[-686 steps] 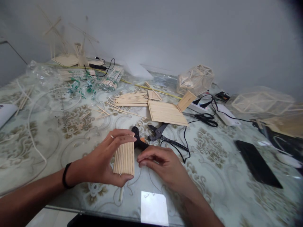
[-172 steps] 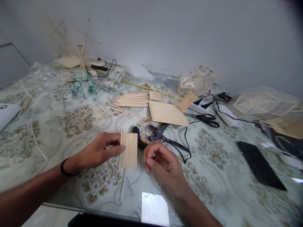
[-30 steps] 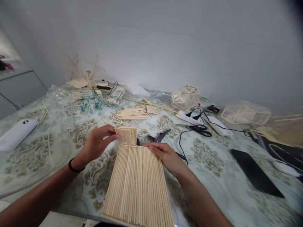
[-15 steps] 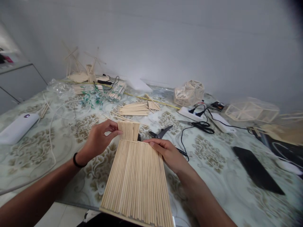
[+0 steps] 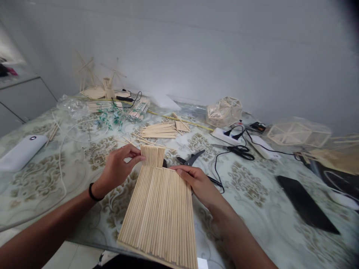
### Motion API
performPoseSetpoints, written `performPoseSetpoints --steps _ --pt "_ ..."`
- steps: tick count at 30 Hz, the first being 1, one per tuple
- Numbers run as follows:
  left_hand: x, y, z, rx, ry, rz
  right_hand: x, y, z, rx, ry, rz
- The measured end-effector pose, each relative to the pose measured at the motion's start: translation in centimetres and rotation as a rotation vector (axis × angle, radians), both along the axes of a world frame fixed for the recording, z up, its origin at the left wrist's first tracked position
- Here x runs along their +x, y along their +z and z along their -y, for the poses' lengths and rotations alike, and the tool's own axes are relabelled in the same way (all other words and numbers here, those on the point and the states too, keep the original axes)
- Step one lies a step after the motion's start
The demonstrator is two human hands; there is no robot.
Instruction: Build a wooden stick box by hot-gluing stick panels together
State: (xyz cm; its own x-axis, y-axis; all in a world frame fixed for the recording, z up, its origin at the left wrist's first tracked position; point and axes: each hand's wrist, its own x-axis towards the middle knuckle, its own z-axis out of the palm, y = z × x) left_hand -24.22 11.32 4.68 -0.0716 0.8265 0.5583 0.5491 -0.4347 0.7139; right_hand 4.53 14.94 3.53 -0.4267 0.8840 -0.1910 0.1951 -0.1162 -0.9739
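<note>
My left hand (image 5: 119, 167) pinches a small panel of glued wooden sticks (image 5: 153, 155) by its left edge and holds it upright against the far end of a large stick panel (image 5: 160, 213). The large panel slopes from the table towards me. My right hand (image 5: 196, 181) grips the large panel at its far right corner, fingers curled over the edge. A black bracelet circles my left wrist.
Black pliers (image 5: 192, 158) lie just beyond my hands. Loose stick piles (image 5: 160, 130), stick-frame models (image 5: 224, 110), a white power strip (image 5: 227, 136) with black cables, a black phone (image 5: 305, 204) and a white power bank (image 5: 20, 152) lie on the patterned glass table (image 5: 56, 175).
Over the last second the two panels stayed pressed together in my hands. The view shifted slightly; the large panel's near end moved a little left.
</note>
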Motion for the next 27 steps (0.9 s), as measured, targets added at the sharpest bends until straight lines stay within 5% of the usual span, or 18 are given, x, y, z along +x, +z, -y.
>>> performPoseSetpoints --steps 27 --pt "0.09 -0.11 0.03 0.009 0.051 -0.022 -0.5 -0.23 0.24 0.112 0.031 0.063"
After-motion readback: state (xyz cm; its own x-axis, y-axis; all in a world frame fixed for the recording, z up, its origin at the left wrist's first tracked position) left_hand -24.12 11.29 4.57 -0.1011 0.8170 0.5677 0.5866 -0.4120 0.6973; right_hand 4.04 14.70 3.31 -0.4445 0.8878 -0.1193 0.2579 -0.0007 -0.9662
